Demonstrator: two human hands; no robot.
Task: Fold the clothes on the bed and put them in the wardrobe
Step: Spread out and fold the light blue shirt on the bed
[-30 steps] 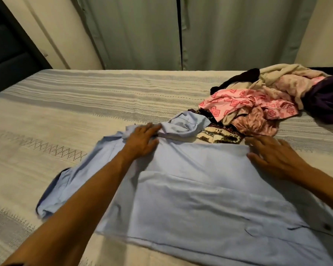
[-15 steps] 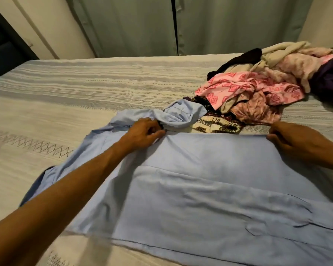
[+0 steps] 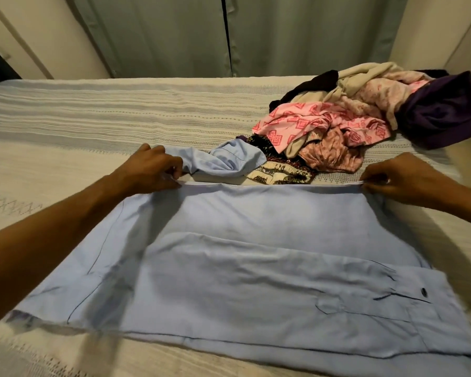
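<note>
A light blue shirt (image 3: 256, 268) lies spread across the near part of the bed (image 3: 93, 118), one sleeve folded over its body. My left hand (image 3: 150, 172) pinches the shirt's far edge at its left end, beside a bunched blue sleeve (image 3: 229, 159). At the right end of that same far edge, my right hand (image 3: 397, 178) pinches the cloth. The edge is pulled straight and lifted slightly between the two hands. A pile of unfolded clothes (image 3: 351, 123) sits just beyond the shirt, at the right.
The pile holds a pink patterned garment (image 3: 310, 121), a dark purple one (image 3: 441, 112), cream pieces and a dark patterned item (image 3: 280, 172). Grey-green wardrobe doors (image 3: 229, 34) stand behind the bed. The bed's left half shows bare striped cover.
Both hands went from lying flat on the shirt to pinching its far edge. The right hand moved outward to the right, and the edge is now stretched taut and slightly raised.
</note>
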